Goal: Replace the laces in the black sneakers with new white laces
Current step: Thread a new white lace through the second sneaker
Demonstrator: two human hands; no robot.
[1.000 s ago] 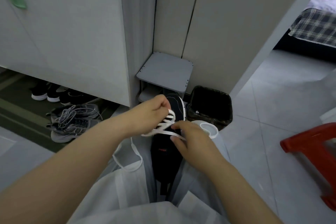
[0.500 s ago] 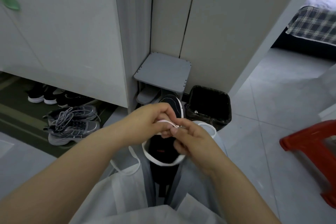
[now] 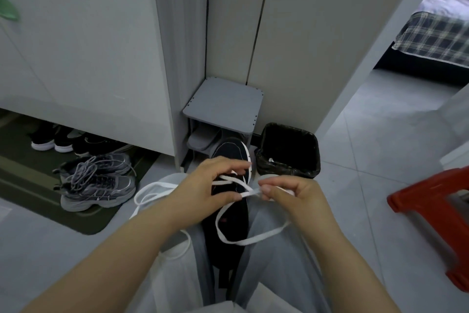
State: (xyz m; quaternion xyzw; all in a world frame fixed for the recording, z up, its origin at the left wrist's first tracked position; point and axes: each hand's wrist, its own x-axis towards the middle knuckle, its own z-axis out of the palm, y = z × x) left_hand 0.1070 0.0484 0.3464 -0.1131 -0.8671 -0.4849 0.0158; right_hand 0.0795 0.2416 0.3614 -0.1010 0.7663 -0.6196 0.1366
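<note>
Head view: white lace (image 3: 250, 194) over sneaker (image 3: 229, 154); bin (image 3: 291, 168), rack (image 3: 225, 107) just beyond.

My left hand (image 3: 203, 185) and right hand (image 3: 291, 190) cover the eyelets of the black sneaker (image 3: 228, 223), so I cannot tell how the white lace (image 3: 253, 239) is threaded, and the red stool (image 3: 431, 198) runs off the right edge.

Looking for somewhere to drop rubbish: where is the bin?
In the head view, the bin stands on the floor right of centre, beside the small grey shelf on its right, just beyond the right hand.
</note>
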